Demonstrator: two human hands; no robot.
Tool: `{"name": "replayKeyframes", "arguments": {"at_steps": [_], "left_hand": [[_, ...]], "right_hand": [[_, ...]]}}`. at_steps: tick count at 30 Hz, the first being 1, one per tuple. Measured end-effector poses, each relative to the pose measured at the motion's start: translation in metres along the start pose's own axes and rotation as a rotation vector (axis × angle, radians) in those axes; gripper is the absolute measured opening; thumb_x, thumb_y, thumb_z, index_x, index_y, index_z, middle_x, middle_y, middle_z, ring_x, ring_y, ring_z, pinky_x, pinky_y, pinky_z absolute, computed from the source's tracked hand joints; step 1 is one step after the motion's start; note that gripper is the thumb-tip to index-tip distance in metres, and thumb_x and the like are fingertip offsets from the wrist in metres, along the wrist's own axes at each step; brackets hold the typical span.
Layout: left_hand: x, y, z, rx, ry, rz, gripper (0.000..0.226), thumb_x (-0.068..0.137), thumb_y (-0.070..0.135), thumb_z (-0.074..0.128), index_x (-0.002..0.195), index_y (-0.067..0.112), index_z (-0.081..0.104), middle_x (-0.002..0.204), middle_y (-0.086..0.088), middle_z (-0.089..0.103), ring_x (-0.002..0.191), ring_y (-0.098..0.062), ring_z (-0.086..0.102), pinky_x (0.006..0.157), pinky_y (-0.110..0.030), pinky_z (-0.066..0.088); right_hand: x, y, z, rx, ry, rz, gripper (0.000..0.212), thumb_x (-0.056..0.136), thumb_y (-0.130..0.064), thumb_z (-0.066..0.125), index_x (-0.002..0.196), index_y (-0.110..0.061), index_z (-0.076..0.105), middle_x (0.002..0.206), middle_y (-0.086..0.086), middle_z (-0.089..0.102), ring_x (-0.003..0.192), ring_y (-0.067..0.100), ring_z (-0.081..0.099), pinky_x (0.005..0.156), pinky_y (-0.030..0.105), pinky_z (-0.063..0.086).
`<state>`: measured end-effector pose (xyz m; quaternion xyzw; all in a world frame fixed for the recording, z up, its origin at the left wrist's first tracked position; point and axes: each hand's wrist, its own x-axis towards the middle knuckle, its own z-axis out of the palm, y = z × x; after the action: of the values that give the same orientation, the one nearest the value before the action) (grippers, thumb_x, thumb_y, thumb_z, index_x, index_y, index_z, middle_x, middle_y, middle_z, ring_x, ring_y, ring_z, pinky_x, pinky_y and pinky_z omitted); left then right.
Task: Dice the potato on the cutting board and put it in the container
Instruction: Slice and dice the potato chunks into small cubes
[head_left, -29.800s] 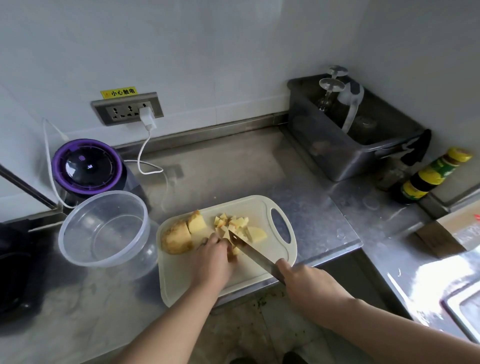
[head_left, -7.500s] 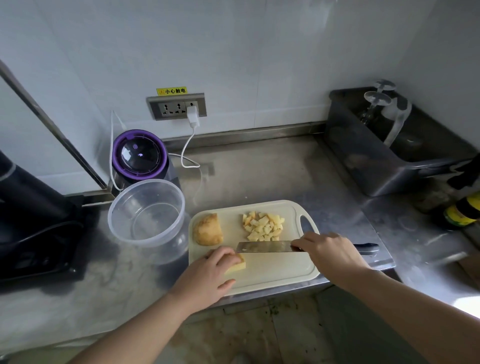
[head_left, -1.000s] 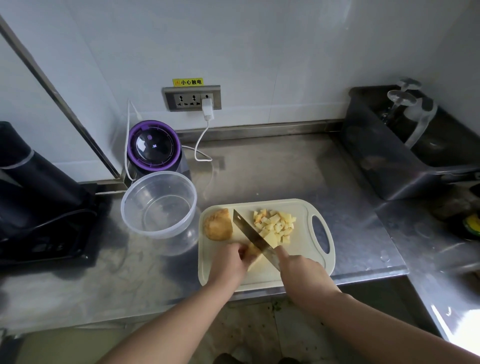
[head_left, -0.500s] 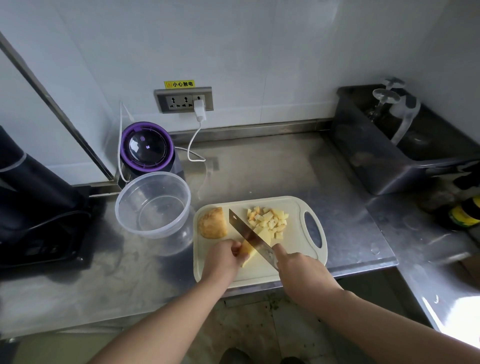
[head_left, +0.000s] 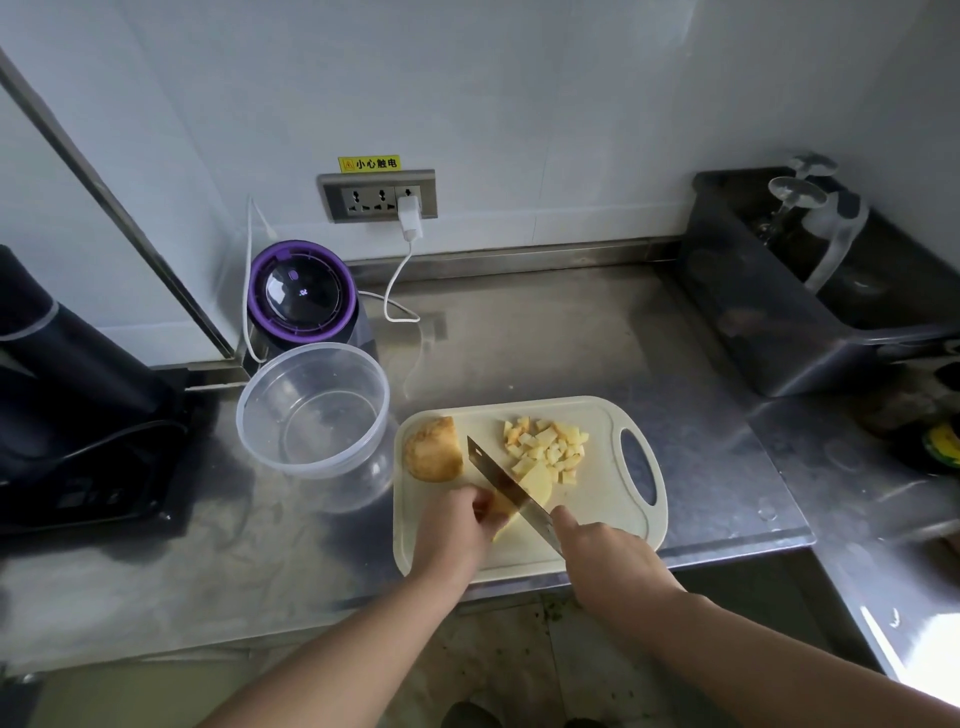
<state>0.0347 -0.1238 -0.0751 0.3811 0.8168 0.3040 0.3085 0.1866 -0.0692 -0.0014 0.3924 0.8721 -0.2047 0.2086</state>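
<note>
Left hand (head_left: 452, 535): fingers (head_left: 480, 506) curled, pinching potato slice (head_left: 537, 486) down on cutting board (head_left: 597, 509). Right hand (head_left: 608, 561): fingers wrapped round knife (head_left: 509, 488) handle, index along spine, blade across slice. One skin-on potato chunk (head_left: 434, 457) at board's left end. One pile of dice (head_left: 545, 447) beyond blade. One clear container (head_left: 311, 415) on surface (head_left: 545, 338), just left of board.

Kitchen, prep corner in use.
Stainless steel counter (head_left: 545, 338) with a raised back lip at the wall; cutting board (head_left: 597, 501) under both hands, left hand (head_left: 452, 535) holding a potato piece (head_left: 540, 487), right hand (head_left: 613, 566) gripping a knife (head_left: 498, 480); diced potato (head_left: 545, 447) just beyond them; clear container (head_left: 311, 470) beyond the left hand; tub (head_left: 769, 332) of upturned glasses (head_left: 795, 195) off right.
</note>
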Motion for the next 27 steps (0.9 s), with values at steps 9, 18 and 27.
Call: {"name": "replayKeyframes", "arguments": {"at_steps": [9,18,27], "left_hand": [[-0.001,0.001,-0.003,0.049,0.001,0.019,0.027,0.088,0.03,0.067,0.112,0.017,0.068,0.104,0.004,0.07,0.096,-0.012,0.064,0.084,-0.026,0.051],[0.0,0.001,-0.003,0.012,-0.036,-0.062,0.035,0.086,0.023,0.07,0.119,0.011,0.064,0.113,0.0,0.068,0.104,-0.015,0.062,0.09,-0.022,0.045],[-0.002,0.002,-0.004,0.038,-0.009,-0.069,0.031,0.086,0.025,0.071,0.112,0.011,0.067,0.107,0.0,0.069,0.1,-0.015,0.063,0.086,-0.023,0.045]], "right_hand": [[0.01,0.0,0.004,0.015,-0.032,0.014,0.051,0.098,-0.013,0.053,0.14,-0.025,0.026,0.081,-0.003,0.047,0.074,0.011,0.057,0.068,0.023,0.052],[-0.011,0.002,-0.011,-0.013,0.094,0.016,0.054,0.097,-0.007,0.05,0.141,-0.023,0.024,0.103,0.004,0.063,0.079,0.017,0.065,0.071,0.029,0.058],[-0.019,-0.002,-0.004,-0.014,0.075,-0.01,0.052,0.099,-0.012,0.049,0.143,-0.023,0.024,0.115,0.006,0.06,0.079,0.014,0.057,0.065,0.022,0.046]]}}
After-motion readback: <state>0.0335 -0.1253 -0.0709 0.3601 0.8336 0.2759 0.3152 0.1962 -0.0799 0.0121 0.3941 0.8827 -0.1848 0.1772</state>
